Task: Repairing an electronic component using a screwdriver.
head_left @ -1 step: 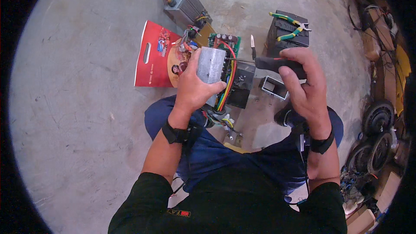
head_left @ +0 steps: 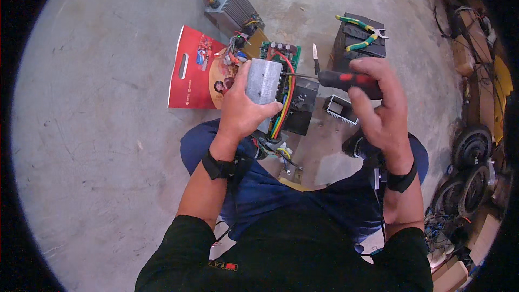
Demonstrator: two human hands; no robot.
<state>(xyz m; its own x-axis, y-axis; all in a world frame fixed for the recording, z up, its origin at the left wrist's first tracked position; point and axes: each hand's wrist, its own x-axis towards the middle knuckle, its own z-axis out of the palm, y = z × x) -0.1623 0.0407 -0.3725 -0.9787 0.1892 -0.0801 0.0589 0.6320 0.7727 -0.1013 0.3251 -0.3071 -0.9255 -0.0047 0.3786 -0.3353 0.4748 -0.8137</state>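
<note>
My left hand (head_left: 246, 107) is closed around a grey aluminium heat sink block (head_left: 264, 81), thumb on its near edge. A green circuit board (head_left: 294, 51) with capacitors is fixed along the block, and thick red, yellow and green wires (head_left: 286, 109) run beside it. In my right hand (head_left: 385, 111) is a screwdriver (head_left: 338, 79) with a black and red handle, gripped between thumb and fingers. Its shaft lies level, pointing left at the row of small black parts on the block's right side. Whether the tip sits in a screw is too small to tell.
A red paper bag (head_left: 186, 84) lies at left, below a finned metal controller case (head_left: 232, 8). Pliers (head_left: 373, 39) rest on a black box (head_left: 346, 57), near a knife (head_left: 315, 57). A hollow finned frame (head_left: 341, 110) stands close by. Wheels (head_left: 471, 146) and clutter line the right side.
The screwdriver handle has turned about its axis, so its red patch now shows more. My right fingers have shifted a little on it. My left hand and the block stay in place.
</note>
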